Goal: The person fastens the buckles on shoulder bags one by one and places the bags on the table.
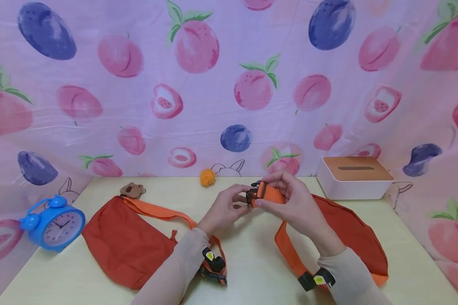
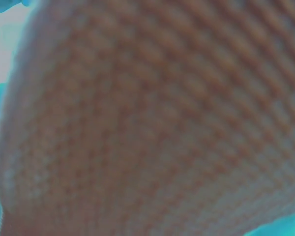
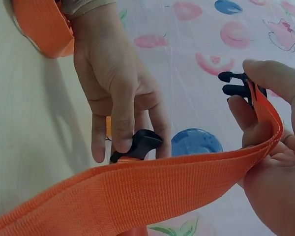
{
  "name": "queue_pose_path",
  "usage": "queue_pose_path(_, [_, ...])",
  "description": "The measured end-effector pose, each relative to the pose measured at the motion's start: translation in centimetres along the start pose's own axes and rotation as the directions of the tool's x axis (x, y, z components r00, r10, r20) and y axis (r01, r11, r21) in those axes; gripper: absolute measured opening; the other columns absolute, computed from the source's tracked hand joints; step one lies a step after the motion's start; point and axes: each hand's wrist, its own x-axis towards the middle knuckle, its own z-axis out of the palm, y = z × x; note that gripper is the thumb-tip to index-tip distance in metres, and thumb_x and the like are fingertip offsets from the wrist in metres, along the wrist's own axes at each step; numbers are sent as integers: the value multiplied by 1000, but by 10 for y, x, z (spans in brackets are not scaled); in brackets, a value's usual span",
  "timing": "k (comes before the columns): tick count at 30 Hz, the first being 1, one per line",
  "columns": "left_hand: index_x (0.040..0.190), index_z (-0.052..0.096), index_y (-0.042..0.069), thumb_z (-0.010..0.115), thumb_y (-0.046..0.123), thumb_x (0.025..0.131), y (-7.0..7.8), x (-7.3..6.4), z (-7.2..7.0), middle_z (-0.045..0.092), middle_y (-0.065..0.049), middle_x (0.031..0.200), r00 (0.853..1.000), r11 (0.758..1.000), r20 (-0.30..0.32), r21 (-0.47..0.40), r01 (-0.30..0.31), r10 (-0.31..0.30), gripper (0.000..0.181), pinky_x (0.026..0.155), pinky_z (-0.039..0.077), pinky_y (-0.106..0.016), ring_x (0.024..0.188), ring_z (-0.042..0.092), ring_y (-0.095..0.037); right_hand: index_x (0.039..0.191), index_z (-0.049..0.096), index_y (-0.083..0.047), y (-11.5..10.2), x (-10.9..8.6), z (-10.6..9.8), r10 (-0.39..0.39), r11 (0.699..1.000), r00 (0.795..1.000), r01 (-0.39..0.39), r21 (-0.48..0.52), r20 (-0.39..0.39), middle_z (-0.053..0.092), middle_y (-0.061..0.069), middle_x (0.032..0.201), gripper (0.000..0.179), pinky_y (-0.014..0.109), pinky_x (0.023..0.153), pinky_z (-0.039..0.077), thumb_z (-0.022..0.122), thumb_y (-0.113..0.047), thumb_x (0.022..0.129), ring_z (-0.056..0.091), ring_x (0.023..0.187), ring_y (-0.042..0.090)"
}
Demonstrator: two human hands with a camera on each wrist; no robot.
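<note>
In the right wrist view my left hand (image 3: 115, 73) pinches the black socket half of a buckle (image 3: 146, 141) between thumb and fingers. My right hand (image 3: 280, 118) grips the pronged half of the buckle (image 3: 238, 87), where an orange strap (image 3: 137, 189) is threaded. The two halves are apart in that view. From the head camera, both the left hand (image 1: 226, 208) and the right hand (image 1: 295, 205) are held close together above the table. A red bag (image 1: 351, 228) lies under the right forearm. Only blurred knit sleeve (image 2: 147, 118) fills most of the left wrist view.
Another red bag (image 1: 126, 245) with an orange strap lies at the left, a brown bear-shaped charm (image 1: 132, 190) beside its top. A blue alarm clock (image 1: 57, 224) stands at the left edge. At the back are an orange pompom (image 1: 207, 178) and a white tissue box (image 1: 355, 184).
</note>
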Motion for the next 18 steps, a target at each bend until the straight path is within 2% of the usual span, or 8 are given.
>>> queue_pose_path(6, [145,66,11,77,-10,97,1,1,2,67,-9,145,1000,999,3,-48,-15,15,53,101,64,-36,122,76,-29,136,64,-7,6,0,-2,14,997,999,-16,-70,-30,74,13,139,53,25,98,62,92,-6,91,72,121,30])
queue_pose_path(10, [140,67,11,77,-11,97,1,0,2,70,-10,141,1000,997,5,-73,3,-3,49,98,64,-34,121,76,-30,136,65,-9,14,2,-4,41,989,998,-48,-138,-49,73,12,141,53,29,102,62,92,-5,91,71,125,31])
queue_pose_path(13, [140,68,12,77,-10,98,2,0,2,71,-11,139,1000,997,6,-78,16,-16,48,97,65,-34,122,76,-31,134,66,-13,21,2,-5,51,975,997,-62,-212,-57,74,9,139,52,36,104,62,93,-8,91,72,123,29])
queue_pose_path(18, [141,68,11,82,-10,94,2,0,0,71,-17,139,1000,995,3,-97,15,-15,53,98,64,-33,123,76,-35,130,68,-16,30,4,-5,42,949,998,-58,-310,-56,76,6,134,50,39,99,65,95,-8,89,74,112,25])
